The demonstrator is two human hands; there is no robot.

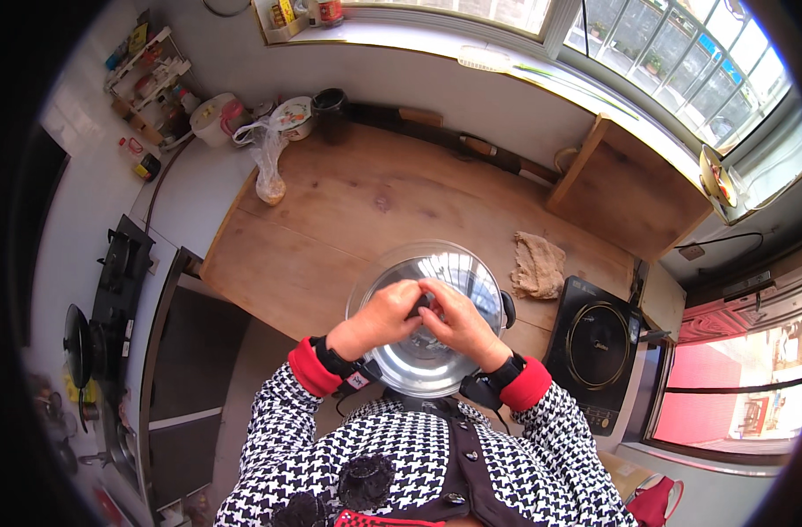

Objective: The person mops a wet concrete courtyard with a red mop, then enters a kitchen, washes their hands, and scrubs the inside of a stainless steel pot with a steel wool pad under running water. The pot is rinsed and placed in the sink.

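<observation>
A stainless steel pot point(421, 381) with a black side handle point(508, 309) is right before me at the front edge of the wooden table. Above its mouth is a clear glass lid point(363, 280), shifted toward the upper left so that its rim overhangs the pot. My left hand point(384, 311) and my right hand point(462, 325) meet over the lid, both with fingers closed around its dark knob point(421, 305). The pot's inside shows only partly through the glass and its reflections.
Right of the pot lie a brown cloth point(538, 265) and a black induction cooktop point(592, 342). A wooden board point(631, 184) leans near the window. On the wooden table point(335, 171), a knotted plastic bag point(269, 171) sits far left. A gas stove point(121, 283) stands left.
</observation>
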